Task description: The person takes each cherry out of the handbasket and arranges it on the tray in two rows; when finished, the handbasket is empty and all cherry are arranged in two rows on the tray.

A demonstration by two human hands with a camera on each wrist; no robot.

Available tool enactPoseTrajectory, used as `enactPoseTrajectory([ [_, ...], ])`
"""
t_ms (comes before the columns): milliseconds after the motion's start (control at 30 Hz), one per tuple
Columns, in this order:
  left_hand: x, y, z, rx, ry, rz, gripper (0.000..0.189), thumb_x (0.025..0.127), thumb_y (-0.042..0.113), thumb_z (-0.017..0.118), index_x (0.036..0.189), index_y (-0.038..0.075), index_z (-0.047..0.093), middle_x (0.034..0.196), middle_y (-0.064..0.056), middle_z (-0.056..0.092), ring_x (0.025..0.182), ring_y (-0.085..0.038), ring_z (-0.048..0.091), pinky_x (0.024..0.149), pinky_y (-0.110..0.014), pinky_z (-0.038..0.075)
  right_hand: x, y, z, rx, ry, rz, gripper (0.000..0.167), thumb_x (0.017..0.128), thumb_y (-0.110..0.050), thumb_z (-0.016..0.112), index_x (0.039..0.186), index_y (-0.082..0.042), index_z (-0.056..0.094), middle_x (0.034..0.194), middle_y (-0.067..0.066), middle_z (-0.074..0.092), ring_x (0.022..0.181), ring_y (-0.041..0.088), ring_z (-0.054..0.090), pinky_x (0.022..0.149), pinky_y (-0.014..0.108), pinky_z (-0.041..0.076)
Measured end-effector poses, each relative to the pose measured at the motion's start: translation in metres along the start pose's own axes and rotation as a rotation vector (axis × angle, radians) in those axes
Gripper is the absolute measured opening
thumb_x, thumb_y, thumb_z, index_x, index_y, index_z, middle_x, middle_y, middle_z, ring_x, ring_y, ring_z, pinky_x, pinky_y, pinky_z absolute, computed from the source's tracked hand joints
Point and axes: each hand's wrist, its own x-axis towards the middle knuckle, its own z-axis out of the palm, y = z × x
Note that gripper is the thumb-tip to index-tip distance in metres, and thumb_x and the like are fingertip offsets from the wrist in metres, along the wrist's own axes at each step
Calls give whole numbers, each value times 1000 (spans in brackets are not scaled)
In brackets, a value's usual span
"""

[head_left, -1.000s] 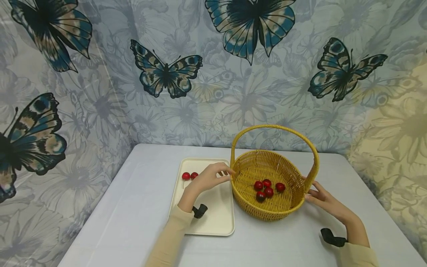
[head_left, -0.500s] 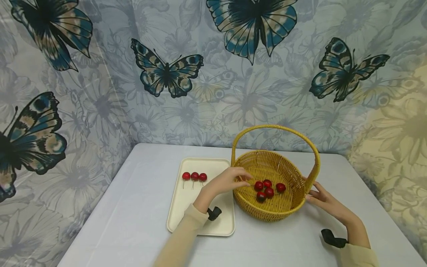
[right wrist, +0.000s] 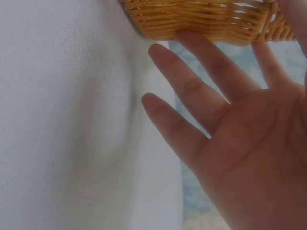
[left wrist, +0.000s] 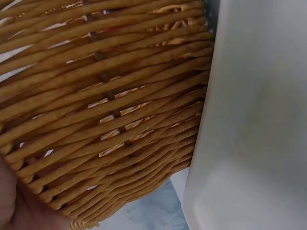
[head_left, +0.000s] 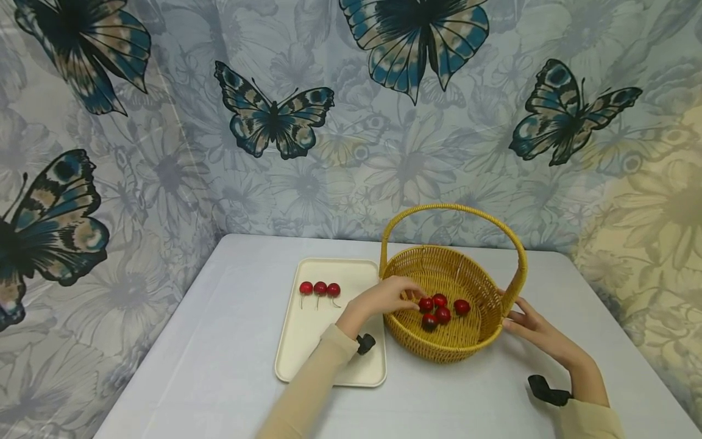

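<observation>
A yellow woven basket with a tall arched handle holds several dark red cherries. My left hand reaches over its left rim, thumb and fingertips right at the leftmost cherry. In the left wrist view the basket wall hides those fingertips; only part of the hand shows at the lower left. On the basket's right side, my right hand rests by the foot of the handle. The right wrist view shows that hand with straight, spread fingers, some touching the basket's wicker.
Left of the basket lies a cream rectangular tray, partly under my left forearm. Three cherries with stems sit in a row near its far end. Both stand on a white-covered table, with butterfly-patterned cloth behind.
My left hand has moved right from the basket's left rim to the cherries inside, uncovering the third cherry on the tray. My right hand and the basket have stayed in place.
</observation>
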Motion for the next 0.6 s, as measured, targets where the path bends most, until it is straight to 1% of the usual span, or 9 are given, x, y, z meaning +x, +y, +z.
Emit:
enactPoseTrajectory([
  [100,7,-3,1,15,-22,-3,29,87,18,65,115,12,64,113,0,63,95,-8,59,83,-17,47,0,0,0,-1,3,10,64,99,-15,44,150,-20,6,142,33,28,111,-20,34,90,66,35],
  [167,11,-4,1,18,-35,-4,29,87,17,65,116,12,64,114,1,63,96,-9,58,83,-17,47,0,0,0,1,1,7,65,99,-15,44,150,-20,5,143,33,27,111,-21,34,90,68,33],
  [267,17,-5,1,26,-53,-11,30,87,16,65,116,13,64,114,3,62,96,-10,57,82,-15,46,0,-1,0,-9,1,0,66,99,-15,44,150,-18,3,144,33,25,112,-21,33,89,66,35],
  [333,20,-6,0,31,-67,-18,29,87,15,66,116,14,64,114,4,62,96,-9,57,81,-14,45,0,-2,-1,-16,2,3,67,99,-15,44,150,-18,2,145,32,23,112,-21,33,89,62,37],
  [400,23,-7,1,39,-87,-20,29,87,15,66,115,14,64,113,4,63,96,-10,57,80,-13,45,0,-2,0,-13,2,7,67,99,-15,44,150,-18,2,145,32,23,111,-21,33,90,63,37],
  [467,27,-7,1,51,-105,-21,28,86,14,66,115,14,65,113,4,63,97,-11,58,79,-12,44,0,-1,0,-9,3,13,66,99,-16,44,150,-19,3,145,32,24,111,-21,33,90,63,36],
  [533,30,-8,2,70,-120,-25,29,86,13,66,114,14,65,113,4,63,97,-11,58,80,-12,44,0,-1,-1,1,2,12,65,99,-15,44,150,-20,4,143,33,27,111,-21,33,90,67,34],
  [600,33,-8,2,91,-132,-34,29,85,13,67,114,15,66,113,6,63,99,-9,57,81,-12,43,0,0,-1,-10,2,12,64,99,-16,44,150,-22,5,142,33,28,112,-21,33,90,66,35],
])
